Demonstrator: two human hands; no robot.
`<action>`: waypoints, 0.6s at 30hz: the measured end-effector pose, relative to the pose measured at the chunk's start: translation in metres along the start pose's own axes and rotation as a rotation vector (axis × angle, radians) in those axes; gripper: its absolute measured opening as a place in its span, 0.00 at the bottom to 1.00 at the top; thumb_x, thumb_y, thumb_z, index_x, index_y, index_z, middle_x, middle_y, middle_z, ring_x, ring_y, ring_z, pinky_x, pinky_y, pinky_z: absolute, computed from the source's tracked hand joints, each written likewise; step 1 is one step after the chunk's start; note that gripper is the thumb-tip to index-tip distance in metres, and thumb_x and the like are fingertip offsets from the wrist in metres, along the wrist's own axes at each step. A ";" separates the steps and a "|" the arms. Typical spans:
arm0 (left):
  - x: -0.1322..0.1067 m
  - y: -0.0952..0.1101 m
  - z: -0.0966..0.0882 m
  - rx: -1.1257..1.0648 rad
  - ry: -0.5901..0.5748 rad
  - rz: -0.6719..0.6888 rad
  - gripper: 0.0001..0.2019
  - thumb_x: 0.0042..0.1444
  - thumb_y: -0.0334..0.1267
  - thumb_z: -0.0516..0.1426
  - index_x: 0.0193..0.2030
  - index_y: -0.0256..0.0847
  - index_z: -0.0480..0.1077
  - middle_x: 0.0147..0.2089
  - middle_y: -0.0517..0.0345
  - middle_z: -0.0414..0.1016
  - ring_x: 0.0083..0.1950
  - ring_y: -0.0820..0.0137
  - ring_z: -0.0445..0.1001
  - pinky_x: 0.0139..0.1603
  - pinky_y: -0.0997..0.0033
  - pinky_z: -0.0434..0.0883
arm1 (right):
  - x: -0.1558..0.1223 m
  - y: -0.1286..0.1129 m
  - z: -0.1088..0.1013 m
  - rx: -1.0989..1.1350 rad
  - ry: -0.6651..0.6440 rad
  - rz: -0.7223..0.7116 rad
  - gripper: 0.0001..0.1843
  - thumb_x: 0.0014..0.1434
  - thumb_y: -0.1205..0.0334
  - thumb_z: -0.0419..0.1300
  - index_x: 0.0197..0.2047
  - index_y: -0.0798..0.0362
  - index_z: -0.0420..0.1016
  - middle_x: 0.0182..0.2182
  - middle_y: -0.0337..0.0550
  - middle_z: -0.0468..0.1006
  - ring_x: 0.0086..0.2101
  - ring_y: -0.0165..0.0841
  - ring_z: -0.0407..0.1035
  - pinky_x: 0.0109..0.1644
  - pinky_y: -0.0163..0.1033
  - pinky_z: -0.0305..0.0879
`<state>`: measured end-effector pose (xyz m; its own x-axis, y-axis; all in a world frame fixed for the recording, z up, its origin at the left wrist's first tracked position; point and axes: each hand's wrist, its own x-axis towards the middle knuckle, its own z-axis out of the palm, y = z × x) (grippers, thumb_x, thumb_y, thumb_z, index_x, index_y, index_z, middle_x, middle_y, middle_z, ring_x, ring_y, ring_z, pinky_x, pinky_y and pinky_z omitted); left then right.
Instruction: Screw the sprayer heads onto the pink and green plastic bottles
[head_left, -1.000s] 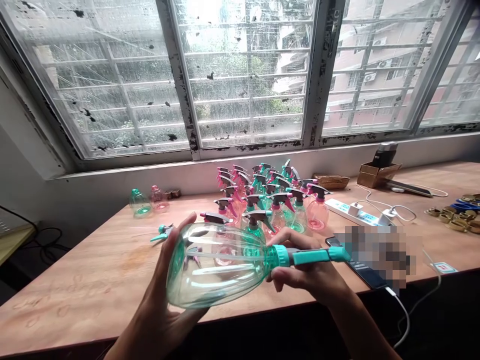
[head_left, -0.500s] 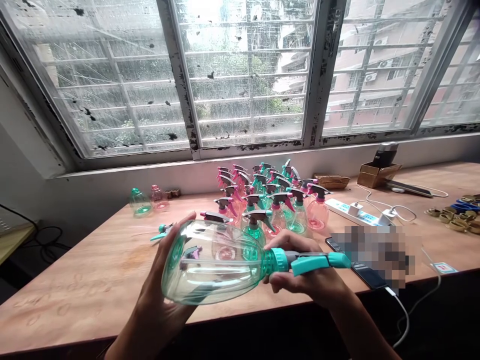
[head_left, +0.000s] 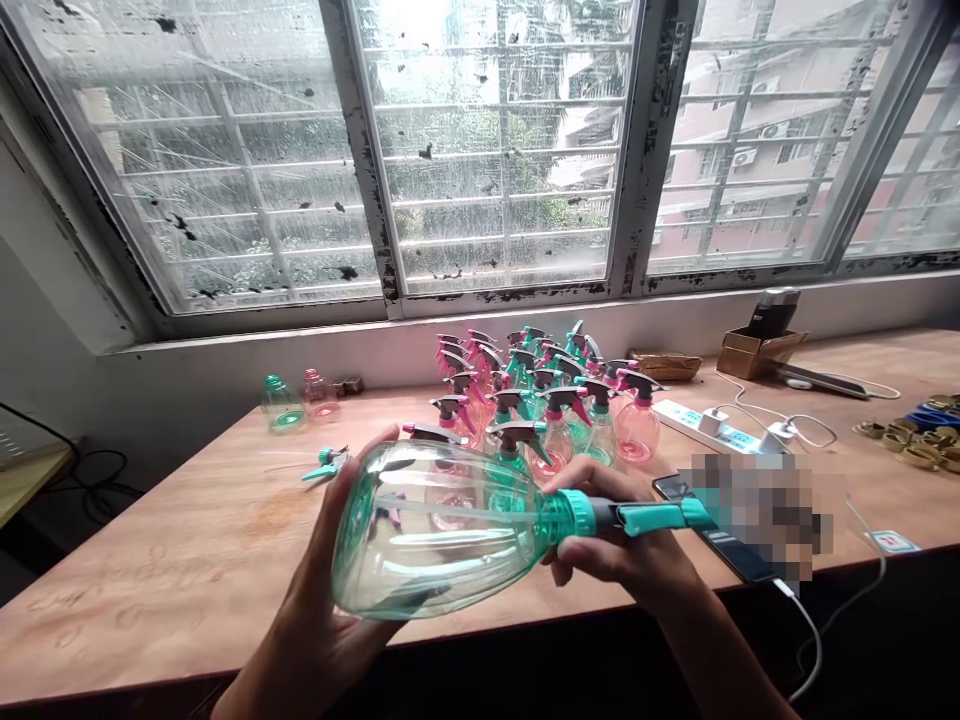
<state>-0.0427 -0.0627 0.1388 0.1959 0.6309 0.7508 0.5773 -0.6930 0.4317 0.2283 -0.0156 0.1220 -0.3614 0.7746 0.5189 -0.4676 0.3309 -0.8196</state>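
A clear green spray bottle lies on its side in the air above the table's front edge, its neck towards the right. My left hand is wrapped round its broad base. At the neck, the fingers and thumb of my right hand close about the turquoise collar and the grey-and-turquoise trigger head. The head sits on the neck, and a thin dip tube runs inside the bottle. The far end of the head partly overlaps a blurred patch.
Several pink and green spray bottles stand grouped behind. Left lie a loose trigger head, a headless green bottle and a pink one. A power strip, phone with cable, and open box are right.
The bottle has shifted slightly right and down with both hands. Its trigger head has rolled a little, so the lever shows narrower. My right thumb has shifted on the collar.
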 end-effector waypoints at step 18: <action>0.006 -0.004 -0.008 -0.047 -0.098 0.081 0.51 0.59 0.30 0.65 0.78 0.66 0.38 0.79 0.50 0.50 0.76 0.44 0.57 0.66 0.38 0.71 | 0.001 -0.001 -0.002 -0.081 0.062 -0.045 0.16 0.56 0.64 0.76 0.46 0.48 0.78 0.27 0.35 0.82 0.24 0.29 0.79 0.26 0.28 0.75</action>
<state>-0.0506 -0.0586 0.1457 0.3188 0.6014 0.7326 0.5190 -0.7575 0.3960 0.2301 -0.0138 0.1232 -0.2900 0.7887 0.5420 -0.4144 0.4070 -0.8140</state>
